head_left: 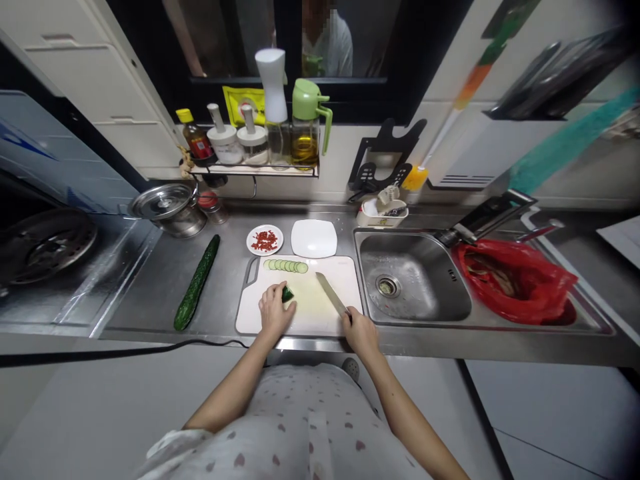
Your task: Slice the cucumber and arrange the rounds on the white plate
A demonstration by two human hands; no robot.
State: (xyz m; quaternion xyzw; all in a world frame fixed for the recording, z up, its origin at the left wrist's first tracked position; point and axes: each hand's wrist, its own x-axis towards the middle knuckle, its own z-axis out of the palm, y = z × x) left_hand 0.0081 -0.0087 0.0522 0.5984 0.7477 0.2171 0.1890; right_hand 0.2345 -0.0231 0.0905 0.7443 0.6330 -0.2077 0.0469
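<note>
On the white cutting board [320, 328], my left hand [275, 310] is closed round a short piece of cucumber [287, 294], whose cut end sticks out past the fingers. My right hand [361, 330] grips the handle of a kitchen knife [330, 292]; the blade points up and left, apart from the cucumber piece. A row of overlapping cucumber slices [286, 266] lies along the far edge of the board. Beyond it stand a white plate of chopped red bits [265, 240] and a bare white square plate [314, 239]. A whole cucumber [197, 283] rests on the counter, left of the board.
A steel sink [415, 280] adjoins the board's right side, with a red plastic bag [515, 283] beyond it. A lidded pot [170, 210] stands back left. Bottles and jars fill a wall rack [255, 171]. A black cord [190, 343] crosses the front edge.
</note>
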